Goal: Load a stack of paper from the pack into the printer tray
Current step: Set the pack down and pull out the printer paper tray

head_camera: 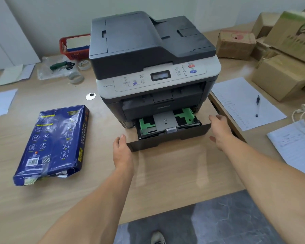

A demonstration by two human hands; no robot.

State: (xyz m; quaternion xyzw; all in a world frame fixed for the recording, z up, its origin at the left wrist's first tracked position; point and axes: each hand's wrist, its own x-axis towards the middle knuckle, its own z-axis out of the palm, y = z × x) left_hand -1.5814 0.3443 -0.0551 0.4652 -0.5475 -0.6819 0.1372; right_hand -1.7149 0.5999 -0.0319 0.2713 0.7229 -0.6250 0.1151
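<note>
- Left hand point(121, 152): bare, no glove, ring or watch showing; thumb nail short and plain.
- Left forearm point(95, 199): bare along all its visible length, entering from 7 o'clock; no sleeve edge in view.
- Right hand point(220, 131): bare, no ring or strap showing; finger ends slightly blurred.
- Right forearm point(264, 173): bare up to the frame edge at 4 o'clock; no cuff, band or marking visible.
- Shoe point(158, 238): a light, greyish toe at 6 o'clock, cut off by the frame; details too small to tell.

Matt plastic printer point(148, 55), glossy pack point(53, 143), wood-grain desk point(99, 182)
</note>
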